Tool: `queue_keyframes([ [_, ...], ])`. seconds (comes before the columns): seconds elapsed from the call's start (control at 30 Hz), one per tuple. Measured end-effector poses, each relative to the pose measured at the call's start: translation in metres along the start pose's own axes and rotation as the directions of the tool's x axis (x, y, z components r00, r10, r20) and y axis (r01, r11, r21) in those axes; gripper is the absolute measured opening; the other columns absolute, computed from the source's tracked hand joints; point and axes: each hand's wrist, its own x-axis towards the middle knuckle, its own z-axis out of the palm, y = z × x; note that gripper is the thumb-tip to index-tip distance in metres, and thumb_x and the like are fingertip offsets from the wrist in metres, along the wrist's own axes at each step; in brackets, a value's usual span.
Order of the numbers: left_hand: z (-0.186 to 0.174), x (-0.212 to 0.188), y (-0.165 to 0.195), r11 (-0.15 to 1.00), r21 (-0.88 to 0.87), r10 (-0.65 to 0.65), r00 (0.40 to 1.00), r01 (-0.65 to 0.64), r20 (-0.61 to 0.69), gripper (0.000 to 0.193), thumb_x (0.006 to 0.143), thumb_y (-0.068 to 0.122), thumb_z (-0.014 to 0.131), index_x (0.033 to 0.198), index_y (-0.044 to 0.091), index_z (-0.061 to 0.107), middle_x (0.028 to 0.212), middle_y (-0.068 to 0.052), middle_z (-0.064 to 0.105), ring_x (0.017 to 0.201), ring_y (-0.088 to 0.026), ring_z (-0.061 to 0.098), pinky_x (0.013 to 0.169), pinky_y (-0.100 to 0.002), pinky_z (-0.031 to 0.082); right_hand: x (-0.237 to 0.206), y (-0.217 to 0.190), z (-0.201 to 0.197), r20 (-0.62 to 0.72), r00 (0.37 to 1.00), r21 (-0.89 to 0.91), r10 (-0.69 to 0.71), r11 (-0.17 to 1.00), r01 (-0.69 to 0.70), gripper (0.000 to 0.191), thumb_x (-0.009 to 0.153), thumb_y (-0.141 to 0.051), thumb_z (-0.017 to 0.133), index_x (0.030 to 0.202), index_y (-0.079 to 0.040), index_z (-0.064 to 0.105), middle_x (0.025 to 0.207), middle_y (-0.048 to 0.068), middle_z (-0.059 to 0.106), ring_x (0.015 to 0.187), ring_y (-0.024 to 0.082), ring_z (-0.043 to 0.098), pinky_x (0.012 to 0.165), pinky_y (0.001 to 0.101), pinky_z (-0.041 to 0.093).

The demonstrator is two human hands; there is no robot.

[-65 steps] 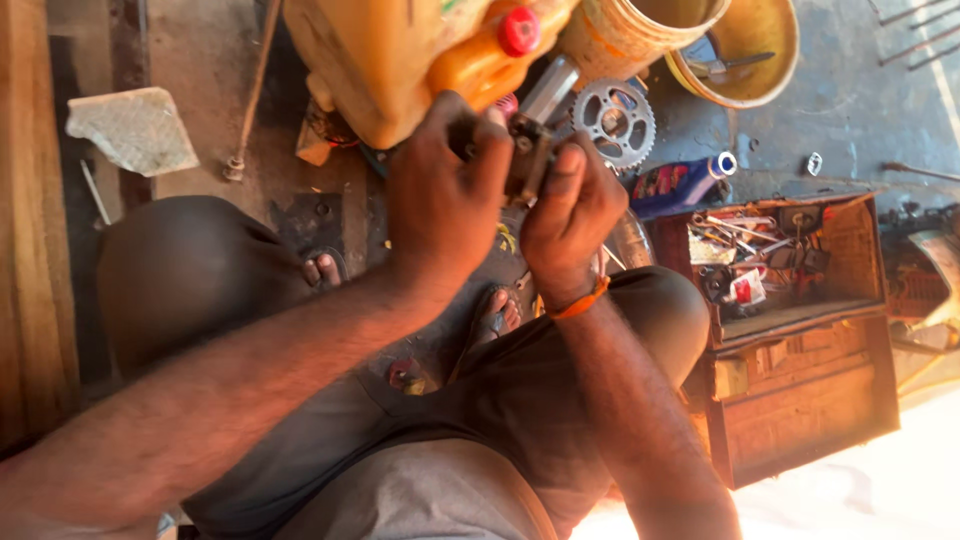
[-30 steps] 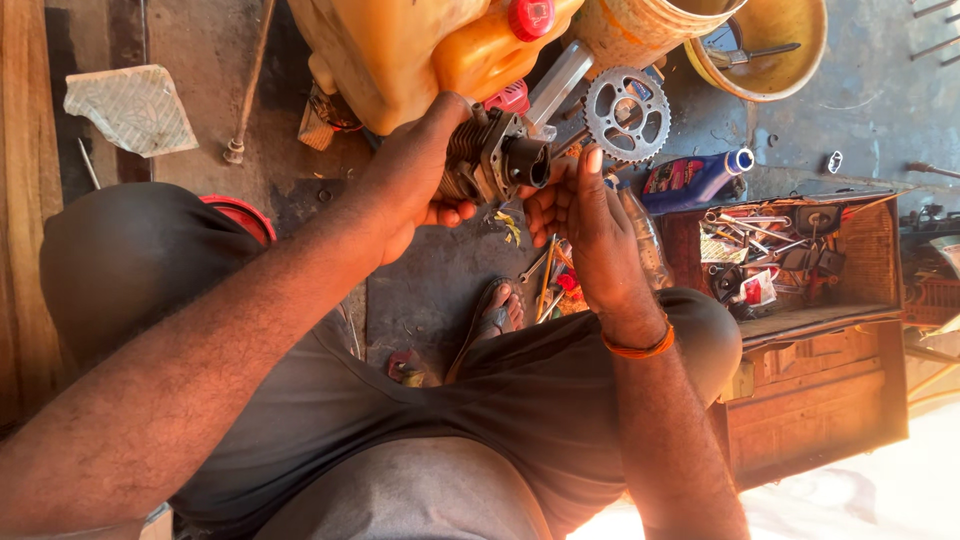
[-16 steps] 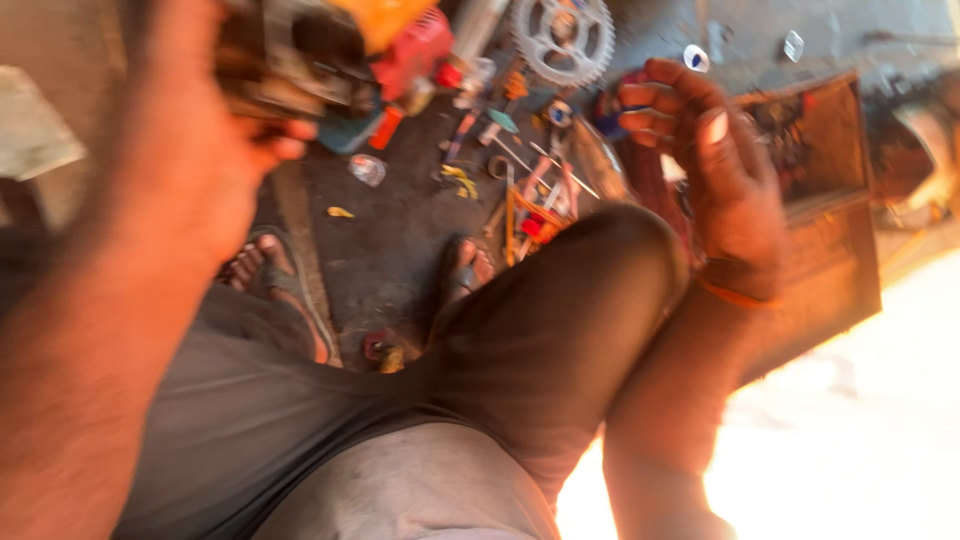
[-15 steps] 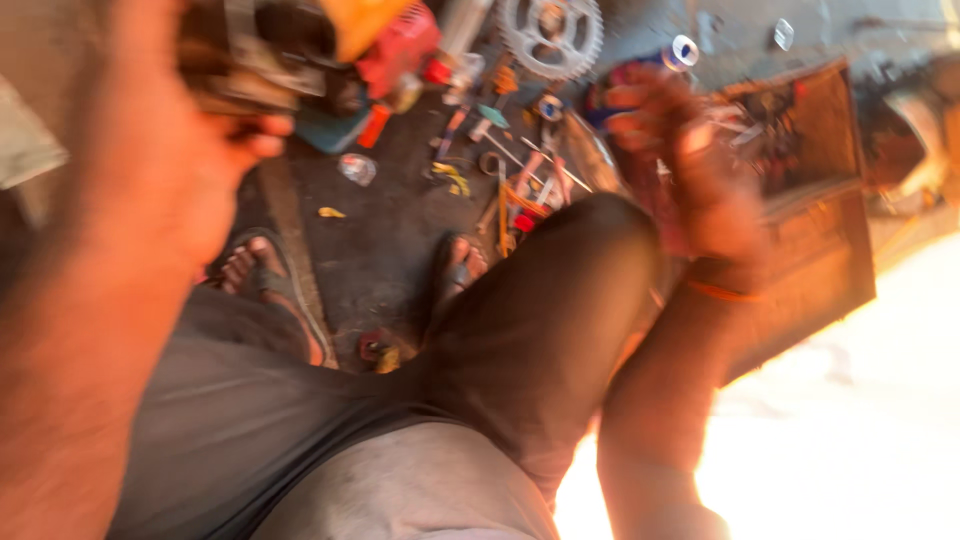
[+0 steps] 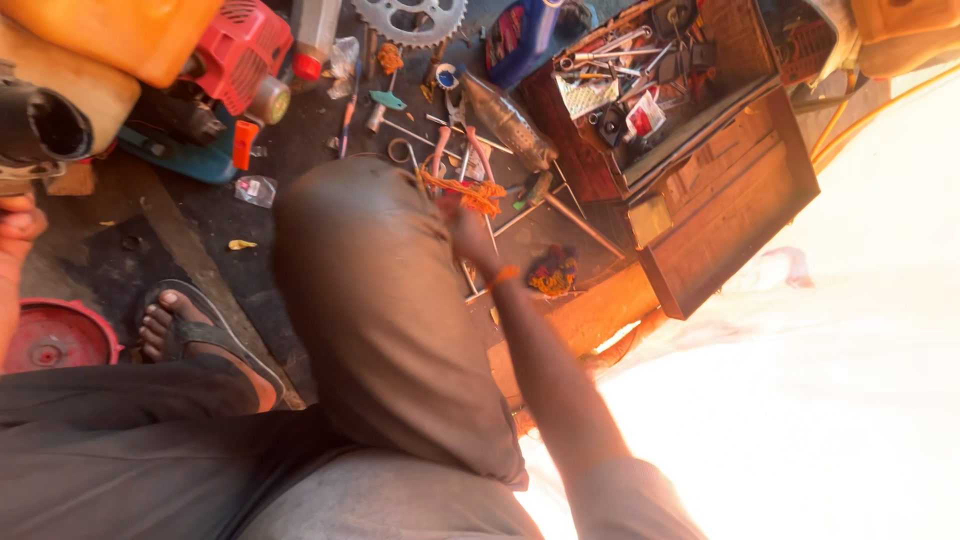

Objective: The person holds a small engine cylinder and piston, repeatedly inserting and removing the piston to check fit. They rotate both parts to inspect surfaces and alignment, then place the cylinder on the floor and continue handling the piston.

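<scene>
The wooden toolbox (image 5: 715, 190) looks rough and worn, its planks matt reddish-brown, with a clutter of dull metal tools inside. The sprocket (image 5: 410, 17) is bare grey metal with a faint sheen. The engine cover (image 5: 238, 55) is ribbed red plastic, slightly glossy, beside a smooth yellow plastic tank (image 5: 120, 35). The trousers (image 5: 380, 300) are matt brown-grey cloth. The sandal (image 5: 215, 345) looks like dull dark rubber. The floor (image 5: 300, 150) is rough, grimy and dark. The bottle (image 5: 505, 120) seems clear plastic, dusty.
</scene>
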Motion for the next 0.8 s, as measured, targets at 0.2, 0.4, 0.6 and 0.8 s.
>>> queue_keyframes([
  [0.2, 0.012, 0.007, 0.022, 0.992, -0.055, 0.116, 0.993, -0.115, 0.013, 0.051, 0.11, 0.048, 0.061, 0.151, 0.017, 0.058, 0.143, 0.004, 0.071, 0.133, -0.016, 0.069, 0.106, -0.04, 0.06, 0.054, -0.036, -0.03, -0.273, 0.962, -0.549, 0.013, 0.819, -0.166, 0.063, 0.087, -0.048, 0.075, 0.131, -0.007, 0.056, 0.125, 0.021, 0.065, 0.109, 0.042, 0.065, 0.091, 0.0526, 0.053],
  [0.4, 0.035, -0.011, 0.044, 0.993, -0.076, 0.084, 0.996, -0.086, -0.019, 0.053, 0.099, 0.049, 0.073, 0.135, 0.013, 0.057, 0.125, 0.0, 0.066, 0.113, -0.018, 0.069, 0.099, -0.048, 0.063, 0.062, -0.049, -0.018, -0.014, 0.999, -0.669, 0.036, 0.742, -0.036, 0.078, 0.081, -0.052, 0.066, 0.151, -0.027, 0.041, 0.13, 0.021, 0.06, 0.116, 0.044, 0.061, 0.085, 0.0579, 0.052],
  [0.6, 0.05, -0.013, 0.047, 0.996, -0.067, 0.051, 0.997, -0.054, -0.06, 0.051, 0.09, 0.045, 0.073, 0.13, 0.015, 0.059, 0.115, 0.004, 0.068, 0.101, -0.013, 0.07, 0.087, -0.045, 0.064, 0.044, -0.081, -0.023, 0.143, 0.982, -0.436, 0.123, 0.899, -0.049, 0.062, 0.089, -0.051, 0.063, 0.141, -0.022, 0.048, 0.12, 0.015, 0.061, 0.105, 0.032, 0.061, 0.081, 0.0469, 0.051],
  [0.8, 0.06, -0.013, 0.047, 0.993, -0.112, -0.04, 0.992, 0.026, -0.123, 0.052, 0.09, 0.045, 0.076, 0.125, 0.01, 0.062, 0.107, -0.003, 0.069, 0.095, -0.016, 0.071, 0.082, -0.044, 0.064, 0.025, -0.138, -0.025, 0.294, 0.956, 0.375, 0.021, 0.917, -0.135, 0.049, 0.096, -0.051, 0.06, 0.132, -0.017, 0.055, 0.11, 0.009, 0.062, 0.095, 0.02, 0.061, 0.076, 0.036, 0.05],
])
